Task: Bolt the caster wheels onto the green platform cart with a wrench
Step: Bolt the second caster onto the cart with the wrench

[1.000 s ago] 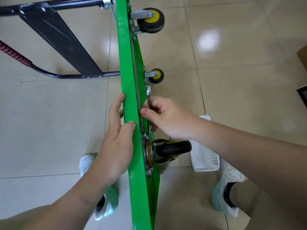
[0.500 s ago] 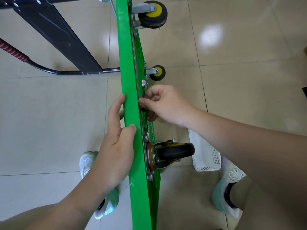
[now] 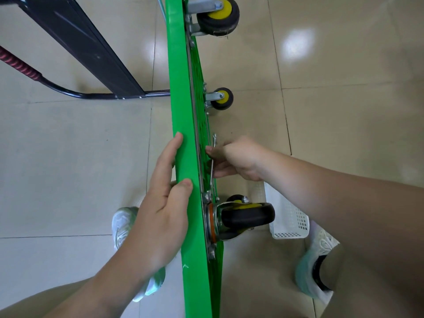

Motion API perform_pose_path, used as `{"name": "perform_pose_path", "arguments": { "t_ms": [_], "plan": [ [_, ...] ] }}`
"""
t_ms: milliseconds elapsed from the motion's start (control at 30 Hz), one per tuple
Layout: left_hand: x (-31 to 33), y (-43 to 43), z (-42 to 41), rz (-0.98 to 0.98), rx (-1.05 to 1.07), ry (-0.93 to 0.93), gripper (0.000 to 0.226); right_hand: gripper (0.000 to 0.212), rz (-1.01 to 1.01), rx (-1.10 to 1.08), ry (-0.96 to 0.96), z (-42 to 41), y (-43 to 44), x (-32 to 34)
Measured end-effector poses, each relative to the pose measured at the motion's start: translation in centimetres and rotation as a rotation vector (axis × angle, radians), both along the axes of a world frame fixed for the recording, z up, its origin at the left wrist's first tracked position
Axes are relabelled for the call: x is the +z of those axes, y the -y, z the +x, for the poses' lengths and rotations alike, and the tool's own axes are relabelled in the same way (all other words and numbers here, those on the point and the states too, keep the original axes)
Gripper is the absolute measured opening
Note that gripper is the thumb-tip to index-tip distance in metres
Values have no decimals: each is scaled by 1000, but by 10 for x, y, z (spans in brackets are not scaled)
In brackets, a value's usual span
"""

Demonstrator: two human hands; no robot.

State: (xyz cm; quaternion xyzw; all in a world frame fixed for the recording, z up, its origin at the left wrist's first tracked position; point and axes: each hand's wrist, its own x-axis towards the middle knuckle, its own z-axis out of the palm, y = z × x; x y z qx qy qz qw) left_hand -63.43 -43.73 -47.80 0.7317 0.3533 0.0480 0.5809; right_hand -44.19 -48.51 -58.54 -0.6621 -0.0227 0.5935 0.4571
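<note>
Our left hand [image 3: 164, 216] clamps the green platform's [image 3: 183, 125] edge; our right hand [image 3: 238, 160] pinches the wrench [image 3: 213, 161] above the near caster [image 3: 246, 217].

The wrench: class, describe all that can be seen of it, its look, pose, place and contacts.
The wrench is a thin, bright metal bar seen nearly edge-on. It runs along the underside of the green cart, which stands on its edge. Its far end pokes out above the right hand, whose fingers close around its middle. Its near end reaches down to the bolts at the mount of the nearest wheel. Its head shape cannot be made out.
</note>
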Motion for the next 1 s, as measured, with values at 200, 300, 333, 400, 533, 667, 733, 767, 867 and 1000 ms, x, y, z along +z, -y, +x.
{"name": "perform_pose_path", "arguments": {
  "t_ms": [200,300,333,400,533,667,733,767,867,1000],
  "plan": [
    [2,0,1,19,9,5,63,39,35,-154,-3,17,5,14],
    [0,1,0,44,13,11,63,16,200,-231,176,24,18,48],
    [-1,1,0,41,15,12,63,8,261,-236,234,21,24,60],
    [-4,0,-2,30,16,25,63,5,370,-229,310,10,38,81],
    [-8,3,-2,40,2,78,63,18,536,-137,443,-17,62,101],
    [-12,4,-1,52,5,99,64,23,589,-64,513,-34,71,99],
    [-13,4,0,62,11,93,65,23,584,-62,509,-38,71,96],
    [-14,4,0,58,19,93,65,24,583,-60,514,-40,71,95],
    [-13,5,1,44,38,98,65,25,569,-46,529,-44,67,92],
    [-12,5,0,38,43,102,62,24,547,-54,518,-45,59,90]
  ]
}}
